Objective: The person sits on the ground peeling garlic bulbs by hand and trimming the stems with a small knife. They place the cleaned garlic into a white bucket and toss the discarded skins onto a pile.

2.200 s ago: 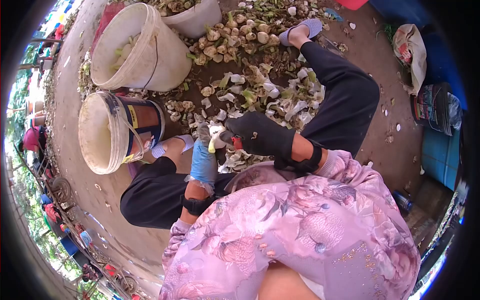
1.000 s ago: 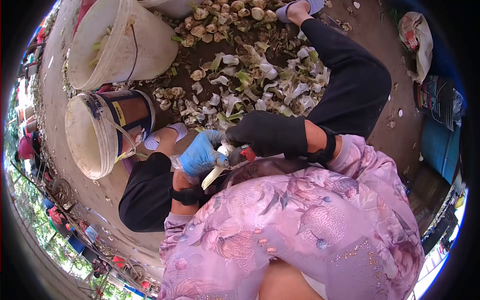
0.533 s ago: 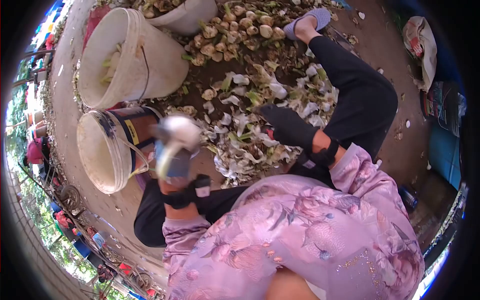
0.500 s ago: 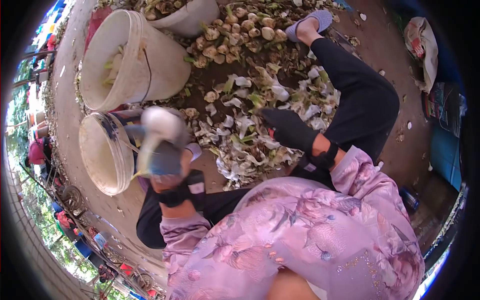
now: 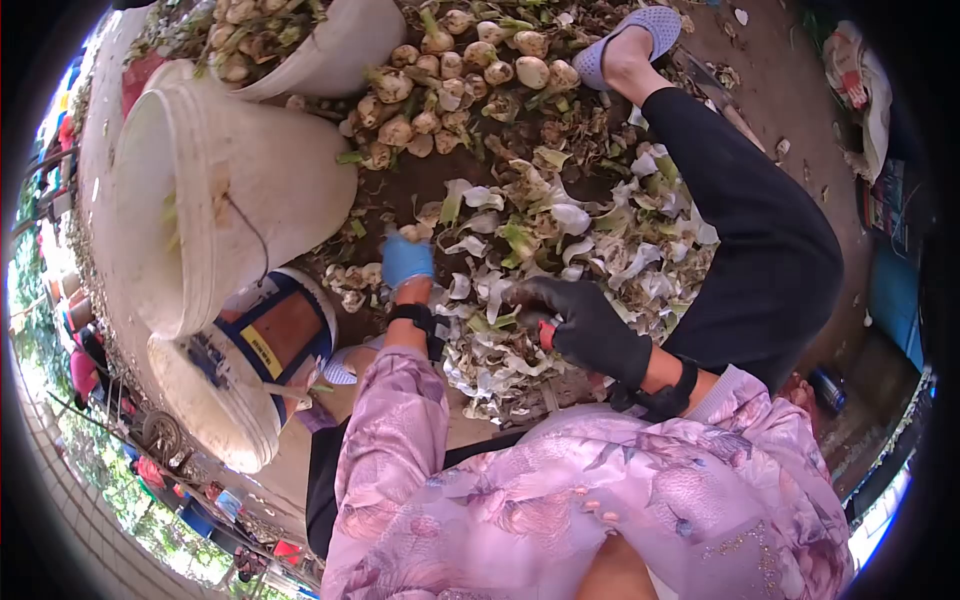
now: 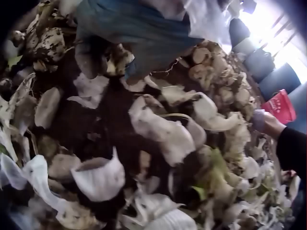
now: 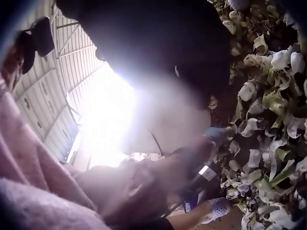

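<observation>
My left hand (image 5: 408, 260), in a blue glove, reaches down to the ground at the left edge of the peelings. In the left wrist view its gloved fingers (image 6: 136, 67) and thumb close around a dirty garlic-like bulb (image 6: 119, 58); part of the bulb is hidden by the glove. My right hand (image 5: 595, 325), in a black glove, hovers over the peelings with fingers curled around a small tool. Only the tool's red part (image 5: 546, 336) shows, and its kind cannot be made out. In the right wrist view the black glove (image 7: 153, 43) is dark and blurred.
White curled peelings (image 5: 520, 240) cover the ground between the legs. Unpeeled bulbs (image 5: 440, 95) lie heaped beyond. A large white bucket (image 5: 270, 170), a smaller labelled bucket (image 5: 285, 345) and a tilted white tub (image 5: 345, 45) stand at left. A slippered foot (image 5: 628, 50) rests beside the heap.
My left hand has carried a peeled white bulb left toward the buckets, then swung forward to the ground without it. My right hand has drawn away from the left and stays over the peelings.
</observation>
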`<state>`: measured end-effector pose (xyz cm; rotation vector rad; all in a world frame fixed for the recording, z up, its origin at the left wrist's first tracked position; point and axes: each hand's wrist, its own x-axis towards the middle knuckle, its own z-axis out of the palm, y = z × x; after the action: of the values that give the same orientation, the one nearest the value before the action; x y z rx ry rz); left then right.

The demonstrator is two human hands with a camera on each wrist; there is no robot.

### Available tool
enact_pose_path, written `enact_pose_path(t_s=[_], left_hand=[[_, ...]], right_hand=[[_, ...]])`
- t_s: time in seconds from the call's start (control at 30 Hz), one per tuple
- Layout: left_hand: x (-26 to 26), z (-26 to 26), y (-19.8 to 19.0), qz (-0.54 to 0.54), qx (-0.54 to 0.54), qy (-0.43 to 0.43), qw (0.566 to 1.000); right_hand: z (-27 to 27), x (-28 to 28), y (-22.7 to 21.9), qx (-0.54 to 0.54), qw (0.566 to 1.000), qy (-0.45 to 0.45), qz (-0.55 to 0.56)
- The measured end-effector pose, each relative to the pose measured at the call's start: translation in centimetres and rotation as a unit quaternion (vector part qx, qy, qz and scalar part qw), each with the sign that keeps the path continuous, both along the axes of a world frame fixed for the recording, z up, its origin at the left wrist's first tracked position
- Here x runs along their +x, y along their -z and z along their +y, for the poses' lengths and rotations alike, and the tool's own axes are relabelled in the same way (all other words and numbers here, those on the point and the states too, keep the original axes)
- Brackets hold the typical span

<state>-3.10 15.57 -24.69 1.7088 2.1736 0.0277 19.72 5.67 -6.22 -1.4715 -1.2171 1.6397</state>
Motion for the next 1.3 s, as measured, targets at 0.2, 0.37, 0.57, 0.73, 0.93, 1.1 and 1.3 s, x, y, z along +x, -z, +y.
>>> enact_pose_path(t_s=[0.2, 0.37, 0.57, 0.73, 0.93, 1.1, 1.3], left_hand=[[-2.2, 0.8, -1.4, -0.466, -0.142, -0.229, 0.843], [1.6, -3.3, -11.0, -0.682, -0.086, -0.190, 0.701], [6.2, -11.1, -23.6, -0.638, 0.060, -0.054, 0.766], [4.3, -15.5, -26.7, -0.507, 0.169, 0.064, 0.843], [3.9, -18.0, -29.4, -0.692, 0.053, -0.075, 0.716], [3.2, -18.4, -28.8, -0.779, 0.042, -0.080, 0.620], [4.8, -18.1, -30.2, -0.711, 0.092, -0.056, 0.695]], right_hand=[[0.5, -0.3, -0.1, -0.020, 0.997, -0.068, -0.026], [0.1, -0.7, 2.0, 0.001, 0.993, 0.031, 0.114], [-0.1, -1.4, -3.8, -0.067, 0.971, 0.026, 0.227], [-3.0, -3.8, -6.2, 0.011, 0.947, -0.045, 0.318], [-4.5, -3.5, -8.2, 0.003, 0.924, -0.083, 0.374], [-5.5, -2.4, -8.2, 0.003, 0.915, -0.113, 0.388], [-5.1, -2.7, -9.6, 0.024, 0.939, -0.038, 0.341]])
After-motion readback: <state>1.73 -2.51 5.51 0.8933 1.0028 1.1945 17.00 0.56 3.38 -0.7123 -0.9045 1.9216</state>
